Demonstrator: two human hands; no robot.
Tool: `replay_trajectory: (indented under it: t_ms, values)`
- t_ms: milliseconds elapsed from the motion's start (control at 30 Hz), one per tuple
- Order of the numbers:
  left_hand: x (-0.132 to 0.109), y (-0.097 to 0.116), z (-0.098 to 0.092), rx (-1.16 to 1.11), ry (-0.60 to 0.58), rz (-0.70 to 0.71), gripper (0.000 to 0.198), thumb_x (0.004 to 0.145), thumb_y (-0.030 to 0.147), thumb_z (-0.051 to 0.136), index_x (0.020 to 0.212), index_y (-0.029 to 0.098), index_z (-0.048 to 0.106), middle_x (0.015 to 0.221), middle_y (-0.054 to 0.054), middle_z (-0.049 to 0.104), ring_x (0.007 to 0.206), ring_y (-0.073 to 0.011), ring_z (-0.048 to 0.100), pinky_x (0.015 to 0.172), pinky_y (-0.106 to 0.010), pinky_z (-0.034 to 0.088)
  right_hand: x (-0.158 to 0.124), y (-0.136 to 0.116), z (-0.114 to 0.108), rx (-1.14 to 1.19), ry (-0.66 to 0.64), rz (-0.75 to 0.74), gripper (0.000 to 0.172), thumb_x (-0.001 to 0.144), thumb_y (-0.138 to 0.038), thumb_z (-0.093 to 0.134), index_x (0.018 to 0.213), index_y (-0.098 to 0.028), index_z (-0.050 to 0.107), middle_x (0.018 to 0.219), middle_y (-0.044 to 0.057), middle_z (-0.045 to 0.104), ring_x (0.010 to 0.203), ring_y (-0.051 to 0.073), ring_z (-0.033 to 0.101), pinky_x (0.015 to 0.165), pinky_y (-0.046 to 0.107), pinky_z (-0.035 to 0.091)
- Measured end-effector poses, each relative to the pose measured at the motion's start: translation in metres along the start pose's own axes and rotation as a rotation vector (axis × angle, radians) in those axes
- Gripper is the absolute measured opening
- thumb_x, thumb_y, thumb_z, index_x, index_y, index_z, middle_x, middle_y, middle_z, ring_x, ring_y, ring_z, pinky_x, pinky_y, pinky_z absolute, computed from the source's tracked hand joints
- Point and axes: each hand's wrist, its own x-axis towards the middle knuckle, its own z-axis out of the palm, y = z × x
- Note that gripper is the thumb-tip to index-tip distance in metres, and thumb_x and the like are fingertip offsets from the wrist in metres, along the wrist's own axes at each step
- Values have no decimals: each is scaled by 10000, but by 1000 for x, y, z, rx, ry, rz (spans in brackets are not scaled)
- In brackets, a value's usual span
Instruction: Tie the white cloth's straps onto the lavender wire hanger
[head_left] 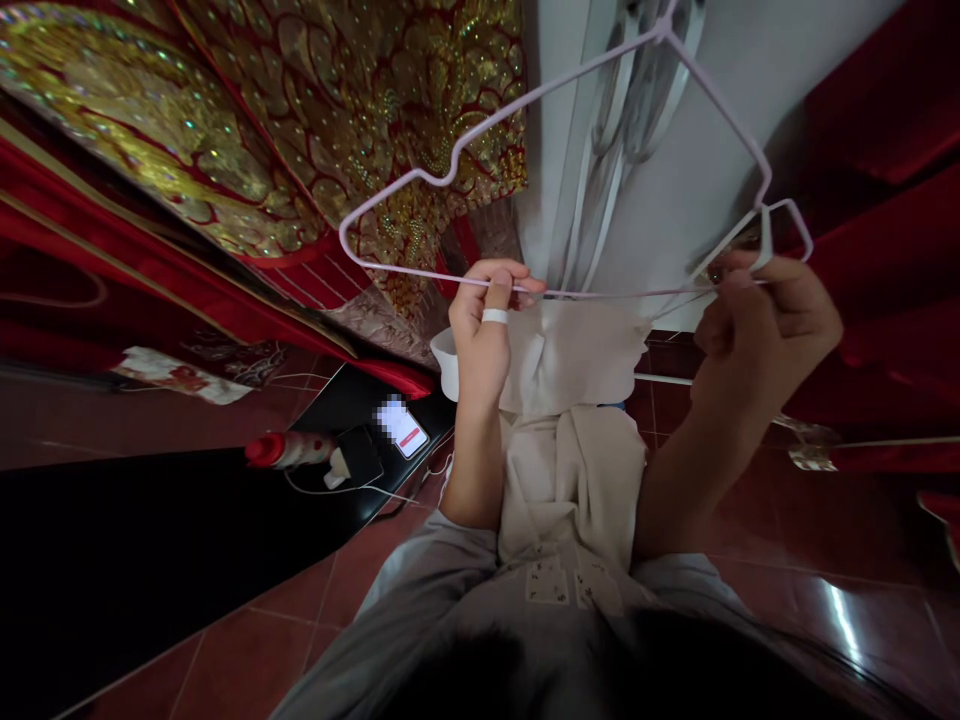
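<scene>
A pale pink clothes hanger (555,85) is held up in front of me, its hook end toward the top of the view. My left hand (487,305) is closed around the hanger's lower bar, with a white band on one finger. At the bar's right end my right hand (757,310) is closed in a pinch on the hanger. A thin white strap (766,238) runs by the right fingertips at the hanger's corner; a small dark shiny detail there is too blurred to name. Cream cloth (585,345) shows below the bar, between my forearms.
Red and gold sequinned garments (247,130) hang at the left, and dark red fabric (885,200) hangs at the right. More hangers (626,110) show against the white surface behind. A black bench (187,510) bears a lit phone (409,435) and a red-capped bottle (289,450).
</scene>
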Motion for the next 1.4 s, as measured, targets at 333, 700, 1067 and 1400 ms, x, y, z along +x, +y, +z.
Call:
replay_trajectory:
  t_ms: [333, 700, 1067, 1400]
  values:
    - [2, 2, -3, 40, 21, -33, 343, 1041, 524, 651, 893, 216, 686, 795, -46, 713, 688, -152, 599, 679, -293, 527, 81, 52, -42, -65, 440, -276, 600, 893, 58, 412, 1131, -311, 820, 702, -59, 562, 526, 25, 392, 526, 207, 251]
    - [0, -5, 4, -25, 1, -32, 370, 1021, 577, 650, 901, 227, 661, 843, -55, 733, 660, -157, 561, 671, -311, 527, 21, 45, -44, -14, 156, -428, 499, 727, -220, 781, 1213, -334, 803, 1005, 14, 772, 587, 76, 541, 403, 199, 336]
    - [-1, -1, -11, 127, 52, -2, 336, 980, 572, 696, 907, 244, 684, 992, -52, 734, 815, -163, 649, 779, -302, 533, -14, 14, -13, -262, -471, 44, 422, 794, -357, 852, 1209, -344, 778, 1033, -13, 708, 614, 63, 492, 549, 253, 437]
    - [11, 2, -86, 371, 295, -42, 702, 831, 820, 711, 601, 221, 424, 510, 49, 388, 458, -104, 314, 476, -310, 205, -16, 16, -10, -192, -397, 142, 611, 717, -332, 901, 1300, -360, 719, 1008, -18, 716, 562, 60, 414, 492, 237, 356]
